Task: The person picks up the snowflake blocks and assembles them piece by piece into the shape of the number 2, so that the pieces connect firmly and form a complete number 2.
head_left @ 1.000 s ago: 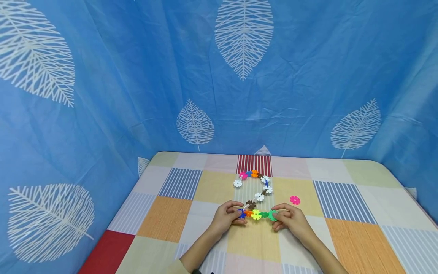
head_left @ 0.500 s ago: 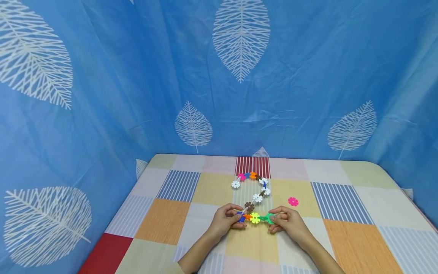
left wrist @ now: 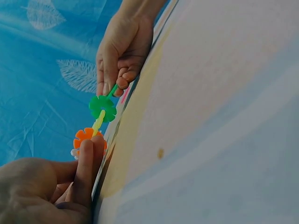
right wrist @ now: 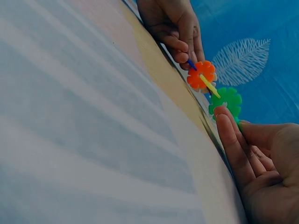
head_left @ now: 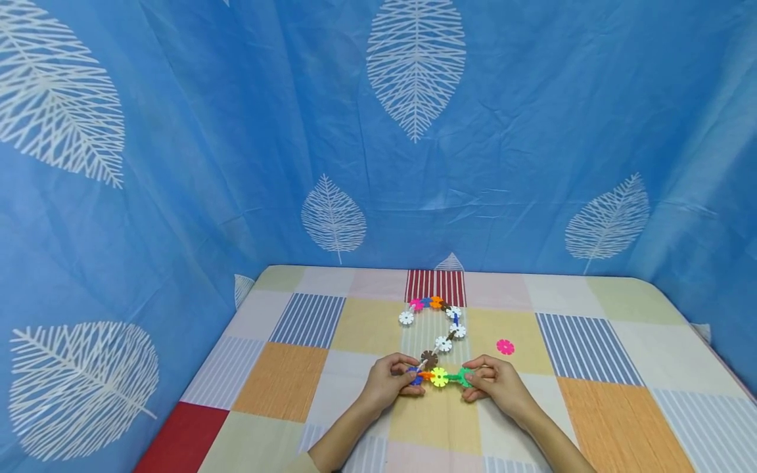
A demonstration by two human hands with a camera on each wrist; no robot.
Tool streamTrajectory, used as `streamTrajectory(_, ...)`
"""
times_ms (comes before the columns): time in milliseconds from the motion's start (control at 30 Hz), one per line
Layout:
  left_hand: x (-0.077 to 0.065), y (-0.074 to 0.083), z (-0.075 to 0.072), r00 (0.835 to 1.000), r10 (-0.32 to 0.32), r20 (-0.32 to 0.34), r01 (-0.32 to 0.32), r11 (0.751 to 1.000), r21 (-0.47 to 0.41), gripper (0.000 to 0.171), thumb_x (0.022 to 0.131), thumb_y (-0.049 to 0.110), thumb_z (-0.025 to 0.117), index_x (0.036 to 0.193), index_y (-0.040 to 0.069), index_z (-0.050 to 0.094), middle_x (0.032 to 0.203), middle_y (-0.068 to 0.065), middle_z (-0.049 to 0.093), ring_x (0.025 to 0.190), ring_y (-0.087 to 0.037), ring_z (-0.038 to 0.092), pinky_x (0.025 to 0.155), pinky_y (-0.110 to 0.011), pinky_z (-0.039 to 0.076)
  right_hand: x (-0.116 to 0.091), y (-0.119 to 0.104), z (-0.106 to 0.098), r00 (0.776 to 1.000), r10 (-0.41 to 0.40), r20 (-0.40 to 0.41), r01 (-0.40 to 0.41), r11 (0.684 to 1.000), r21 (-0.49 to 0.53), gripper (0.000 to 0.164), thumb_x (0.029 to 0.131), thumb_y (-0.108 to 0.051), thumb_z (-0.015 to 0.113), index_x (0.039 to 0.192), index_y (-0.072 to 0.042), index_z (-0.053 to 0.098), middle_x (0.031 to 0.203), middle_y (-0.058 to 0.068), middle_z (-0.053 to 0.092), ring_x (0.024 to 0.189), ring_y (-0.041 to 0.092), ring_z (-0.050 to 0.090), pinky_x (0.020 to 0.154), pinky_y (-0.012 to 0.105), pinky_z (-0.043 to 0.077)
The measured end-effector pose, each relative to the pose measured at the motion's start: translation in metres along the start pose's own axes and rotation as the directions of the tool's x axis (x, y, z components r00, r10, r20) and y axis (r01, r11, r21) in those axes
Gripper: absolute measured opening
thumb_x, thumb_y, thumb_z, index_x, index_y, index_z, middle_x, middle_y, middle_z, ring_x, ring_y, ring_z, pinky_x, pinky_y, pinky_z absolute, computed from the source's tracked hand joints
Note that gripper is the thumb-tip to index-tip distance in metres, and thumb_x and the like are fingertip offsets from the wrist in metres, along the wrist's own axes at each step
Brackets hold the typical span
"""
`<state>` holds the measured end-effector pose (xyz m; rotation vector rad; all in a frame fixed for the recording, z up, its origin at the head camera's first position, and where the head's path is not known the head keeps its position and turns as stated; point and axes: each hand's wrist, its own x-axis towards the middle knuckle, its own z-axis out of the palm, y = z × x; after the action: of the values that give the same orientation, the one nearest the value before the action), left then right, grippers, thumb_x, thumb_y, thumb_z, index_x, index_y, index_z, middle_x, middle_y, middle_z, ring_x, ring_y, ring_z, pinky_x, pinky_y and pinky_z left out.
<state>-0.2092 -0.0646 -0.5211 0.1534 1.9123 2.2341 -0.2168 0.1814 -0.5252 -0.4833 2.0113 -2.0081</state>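
Note:
A chain of interlocking snowflake discs curves over the table like a figure 2. Its lower row runs between my two hands: a blue disc point(head_left: 415, 377), an orange disc point(left wrist: 83, 135), a yellow disc point(head_left: 439, 377) and green ones. My left hand point(head_left: 383, 382) pinches the blue disc at the row's left end. At the right end, the thumb and fingers of my right hand point(head_left: 500, 386) pinch the light green disc point(head_left: 463, 376). A darker green disc point(left wrist: 103, 108) stands between it and the yellow one. Fingers partly cover both end discs.
Beyond my hands the chain continues through a brown disc point(head_left: 429, 359) and white discs point(head_left: 443, 344) to a white end disc point(head_left: 406, 318). A loose pink disc point(head_left: 505, 347) lies right of it. The patchwork-covered table point(head_left: 296, 378) meets a blue leaf-print curtain point(head_left: 503, 197).
The lower row has come slightly nearer to me with both hands, and its middle green disc has turned edge-on. Both grips stay the same. The head view has shifted a little.

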Motion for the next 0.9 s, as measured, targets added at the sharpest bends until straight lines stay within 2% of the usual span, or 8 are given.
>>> streamTrajectory(533, 0.0022, -0.003, 0.001, 0.999, -0.003, 0.033, 0.002, 0.999, 0.041, 0.02, 0.083, -0.012, 0.058, 0.103, -0.01, 0.057, 0.071, -0.006, 0.052, 0.064, -0.032, 0.067, 0.064, -0.035, 0.056, 0.002, -0.0026, 0.0042, 1.0, 0.026, -0.007, -0.027, 0.999, -0.043, 0.03, 0.089, 0.002, 0.056, 0.109, 0.02, 0.044, 0.077, 0.028, 0.062, 0.064, 0.03, 0.066, 0.063, 0.041, 0.055)
streamTrajectory(700, 0.0037, -0.0008, 0.0008, 1.0, 0.008, 0.028, -0.008, 1.0, 0.014, 0.024, 0.084, -0.012, 0.057, 0.108, -0.012, 0.053, 0.073, -0.008, 0.055, 0.065, -0.033, 0.066, 0.065, -0.035, 0.056, 0.0027, -0.0034, 0.0033, 1.0, 0.011, -0.005, -0.012, 0.995, -0.097, 0.03, 0.089, -0.003, 0.057, 0.108, 0.017, 0.046, 0.076, 0.025, 0.063, 0.063, 0.028, 0.066, 0.061, 0.04, 0.055)
streamTrajectory(900, 0.0044, -0.0002, 0.0007, 1.0, -0.003, 0.005, 0.003, 1.0, 0.028, 0.026, 0.084, -0.011, 0.057, 0.109, -0.012, 0.053, 0.074, -0.009, 0.055, 0.065, -0.033, 0.067, 0.064, -0.035, 0.056, 0.0025, -0.0057, 0.0042, 0.999, 0.022, -0.035, -0.027, 0.988, -0.151, 0.03, 0.089, -0.009, 0.061, 0.106, 0.014, 0.05, 0.074, 0.022, 0.064, 0.06, 0.029, 0.065, 0.057, 0.04, 0.055)
